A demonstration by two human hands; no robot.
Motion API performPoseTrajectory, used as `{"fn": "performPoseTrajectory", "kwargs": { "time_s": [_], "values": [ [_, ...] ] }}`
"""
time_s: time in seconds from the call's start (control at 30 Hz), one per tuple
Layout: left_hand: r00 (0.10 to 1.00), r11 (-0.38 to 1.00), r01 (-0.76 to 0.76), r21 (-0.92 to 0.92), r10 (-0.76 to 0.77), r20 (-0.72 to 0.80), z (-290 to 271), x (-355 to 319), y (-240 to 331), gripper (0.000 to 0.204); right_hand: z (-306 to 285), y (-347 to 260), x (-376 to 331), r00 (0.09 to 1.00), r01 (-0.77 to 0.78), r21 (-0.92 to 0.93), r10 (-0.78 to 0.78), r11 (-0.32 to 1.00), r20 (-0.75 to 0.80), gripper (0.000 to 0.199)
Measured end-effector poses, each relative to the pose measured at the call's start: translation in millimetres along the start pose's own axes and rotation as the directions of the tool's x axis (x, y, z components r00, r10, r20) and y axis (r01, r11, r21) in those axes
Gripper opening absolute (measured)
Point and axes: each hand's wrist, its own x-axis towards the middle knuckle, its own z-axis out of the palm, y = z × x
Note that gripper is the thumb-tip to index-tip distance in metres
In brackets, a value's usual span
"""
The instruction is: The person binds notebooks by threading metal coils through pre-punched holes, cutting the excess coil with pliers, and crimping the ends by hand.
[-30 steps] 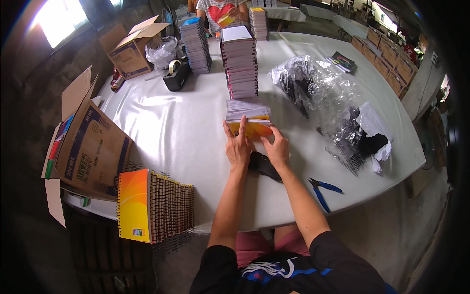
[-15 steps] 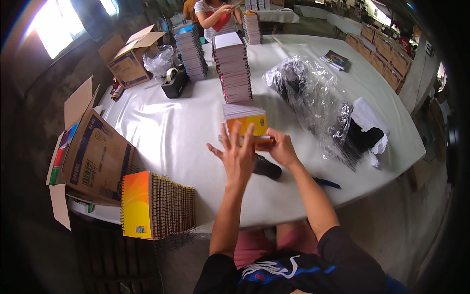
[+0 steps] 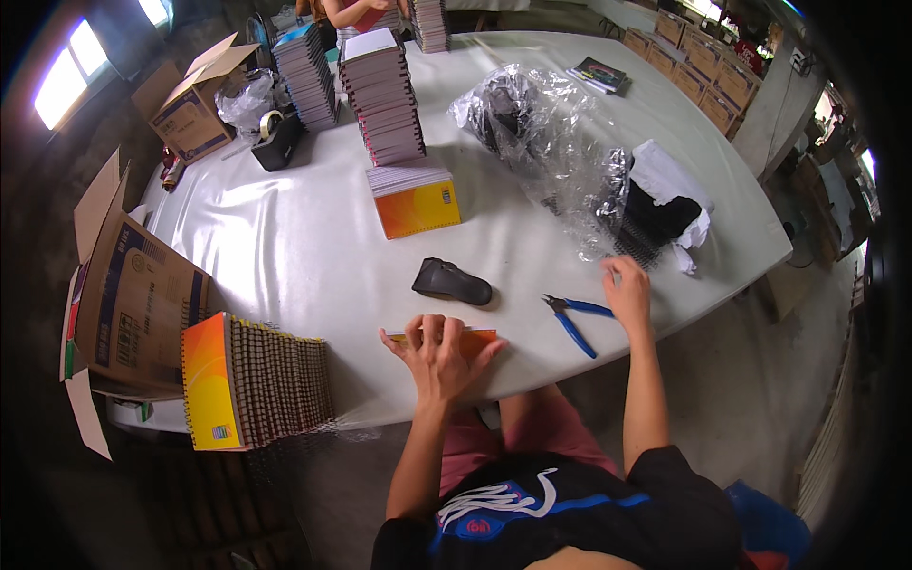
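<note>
Near the front edge of the table, my left hand (image 3: 435,356) is closed over a small orange-and-yellow notebook (image 3: 481,340); my fingers cover much of it. My right hand (image 3: 629,290) is at the lower end of the clear plastic bag, next to the black wire binding coils (image 3: 638,249). Its fingers are bent and a little apart, with nothing visible in them. Blue-handled cutting pliers (image 3: 574,326) lie with jaws spread between my hands. Beyond my left hand rests a black, shoe-shaped object (image 3: 452,282).
Orange-and-yellow spiral notebooks (image 3: 211,385) stand in a row by an open carton (image 3: 142,294) at left. Another stack (image 3: 418,211) and a tall notebook pile (image 3: 385,100) are farther back. Crumpled plastic (image 3: 560,133) and dark cloth (image 3: 662,217) lie right. A person stands across the table.
My right hand has let go of the notebook and moved right, to the coils. The left hand has brought the notebook nearer to me. The view has shifted, and the whole pliers now show.
</note>
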Motion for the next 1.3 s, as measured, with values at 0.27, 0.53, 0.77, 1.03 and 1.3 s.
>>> {"fn": "performPoseTrajectory", "kwargs": {
  "time_s": [0.27,0.53,0.77,1.03,1.3],
  "values": [
    [0.978,0.997,0.074,0.02,-0.069,-0.198,10,5,5,0.05,14,46,39,0.994,0.09,-0.255,-0.071,0.963,0.082,0.022],
    [0.971,0.997,0.073,0.005,-0.07,-0.227,11,-11,-2,0.053,-42,58,60,0.996,-0.014,-0.039,0.01,0.999,-0.09,0.042],
    [0.977,0.996,0.082,0.018,-0.077,-0.2,9,-12,-3,0.053,-66,-79,-15,0.956,-0.243,0.721,0.037,0.649,0.289,0.023],
    [0.974,0.993,0.107,0.057,-0.093,-0.208,8,-15,3,0.05,19,-128,-45,0.926,0.08,0.555,-0.268,0.828,0.267,0.021],
    [0.978,0.999,0.047,-0.015,-0.049,-0.201,15,-20,-5,0.05,25,-128,-31,0.872,0.162,0.557,-0.383,0.814,0.306,0.02]
  ]
}}
